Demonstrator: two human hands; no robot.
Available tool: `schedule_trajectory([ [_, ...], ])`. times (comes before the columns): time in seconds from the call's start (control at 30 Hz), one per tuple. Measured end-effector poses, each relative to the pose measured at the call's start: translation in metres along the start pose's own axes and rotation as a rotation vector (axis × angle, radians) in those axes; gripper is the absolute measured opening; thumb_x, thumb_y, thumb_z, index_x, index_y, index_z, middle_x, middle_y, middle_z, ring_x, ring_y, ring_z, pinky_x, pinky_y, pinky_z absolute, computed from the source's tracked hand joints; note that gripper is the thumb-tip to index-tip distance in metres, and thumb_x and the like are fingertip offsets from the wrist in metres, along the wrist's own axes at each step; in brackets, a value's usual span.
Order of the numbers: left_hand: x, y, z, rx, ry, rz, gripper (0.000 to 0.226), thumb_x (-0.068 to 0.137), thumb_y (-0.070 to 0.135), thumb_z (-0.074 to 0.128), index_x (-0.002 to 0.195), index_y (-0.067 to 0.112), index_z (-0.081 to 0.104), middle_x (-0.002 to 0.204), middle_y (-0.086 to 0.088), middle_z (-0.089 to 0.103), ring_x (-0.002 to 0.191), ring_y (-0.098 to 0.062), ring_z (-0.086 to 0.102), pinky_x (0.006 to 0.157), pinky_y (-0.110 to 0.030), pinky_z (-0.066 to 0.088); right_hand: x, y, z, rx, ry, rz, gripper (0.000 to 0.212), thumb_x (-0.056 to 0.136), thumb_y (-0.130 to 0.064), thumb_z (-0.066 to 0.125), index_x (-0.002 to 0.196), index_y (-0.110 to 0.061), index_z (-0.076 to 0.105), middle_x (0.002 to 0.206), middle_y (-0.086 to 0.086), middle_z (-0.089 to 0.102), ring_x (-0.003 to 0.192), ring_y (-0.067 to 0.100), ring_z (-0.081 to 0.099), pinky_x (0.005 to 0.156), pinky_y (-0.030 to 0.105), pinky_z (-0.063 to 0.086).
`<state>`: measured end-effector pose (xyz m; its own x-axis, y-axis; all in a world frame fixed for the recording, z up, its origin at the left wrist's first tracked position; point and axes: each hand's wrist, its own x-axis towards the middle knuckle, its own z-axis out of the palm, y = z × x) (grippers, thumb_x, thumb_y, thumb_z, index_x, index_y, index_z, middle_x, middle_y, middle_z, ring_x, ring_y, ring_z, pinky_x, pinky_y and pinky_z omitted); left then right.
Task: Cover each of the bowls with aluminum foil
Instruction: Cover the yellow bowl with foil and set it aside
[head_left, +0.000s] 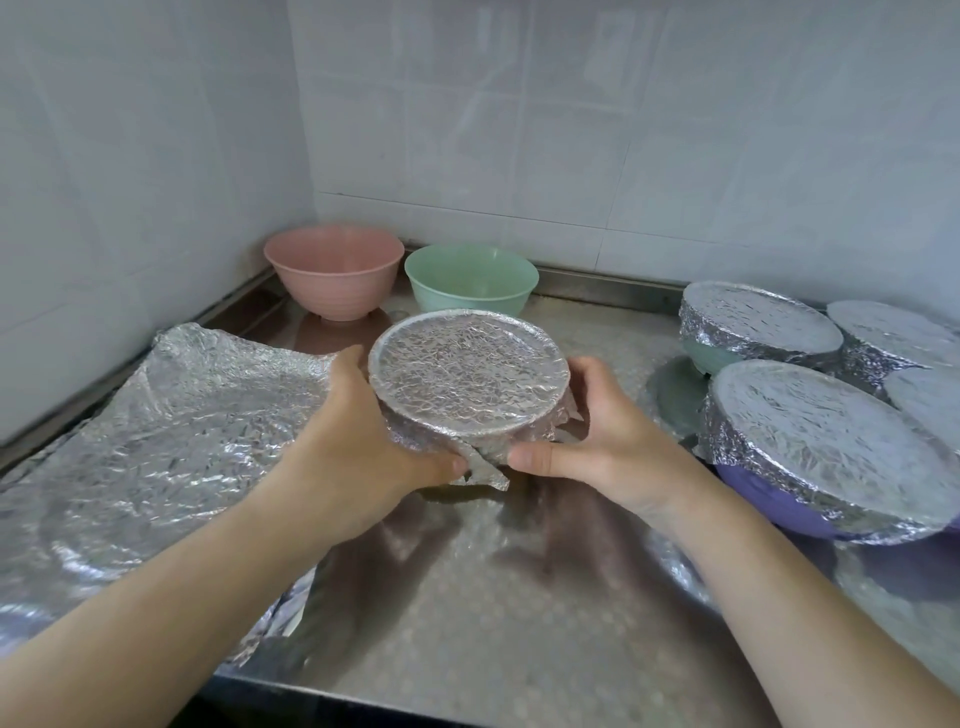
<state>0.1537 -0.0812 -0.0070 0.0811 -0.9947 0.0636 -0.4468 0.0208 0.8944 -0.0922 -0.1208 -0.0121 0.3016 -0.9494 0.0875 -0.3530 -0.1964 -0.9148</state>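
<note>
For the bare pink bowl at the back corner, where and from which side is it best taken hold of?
Probably the near rim of the pink bowl, reached from the front. It stands upright and open, with walls behind and to its left and the green bowl close on its right, so the front looks the freest approach.

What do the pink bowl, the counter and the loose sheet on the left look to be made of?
Pink bowl: probably matte plastic, with a dull, ribbed wall. Counter: likely stainless steel, with blurred reflections and a dimpled texture. Loose sheet: aluminum foil, shiny and crinkled.
</note>
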Motion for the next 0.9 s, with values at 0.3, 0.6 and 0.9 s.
schedule_trajectory([
  [0.3, 0.0, 0.013, 0.006, 0.061, -0.03, -0.052, 0.133, 0.04, 0.06, 0.1, 0.147, 0.044, 0.022, 0.132, 0.008, 0.032, 0.129, -0.016, 0.037, 0.116, -0.043, 0.036, 0.001, 0.001, 0.008, 0.082, 0.015, -0.05, 0.106, 0.056, -0.051, 0.099, 0.148, -0.038, 0.047, 0.135, -0.019, 0.069, 0.129, 0.003, 0.062, 0.118, 0.044, 0.046],
  [0.6, 0.005, 0.0, 0.007, -0.112, -0.001, -0.049, 0.148, 0.022, 0.063, 0.101, 0.149, 0.04, 0.027, 0.142, 0.012, 0.054, 0.129, -0.013, 0.057, 0.109, -0.044, 0.049, -0.002, -0.004, 0.0, 0.359, -0.058, -0.029, 0.111, 0.057, -0.059, 0.1, 0.149, -0.022, 0.051, 0.143, -0.001, 0.068, 0.138, 0.019, 0.06, 0.122, 0.047, 0.039],
  [0.9, 0.005, 0.002, 0.011, -0.22, -0.065, -0.077, 0.111, 0.048, 0.029, 0.105, 0.141, 0.034, 0.044, 0.13, 0.017, 0.066, 0.125, -0.004, 0.059, 0.105, -0.032, 0.048, 0.01, -0.008, 0.007, 0.618, 0.202, 0.099, 0.083, 0.089, -0.078, 0.065, 0.154, -0.028, 0.055, 0.157, -0.008, 0.057, 0.15, 0.015, 0.048, 0.129, 0.053, 0.027],
])
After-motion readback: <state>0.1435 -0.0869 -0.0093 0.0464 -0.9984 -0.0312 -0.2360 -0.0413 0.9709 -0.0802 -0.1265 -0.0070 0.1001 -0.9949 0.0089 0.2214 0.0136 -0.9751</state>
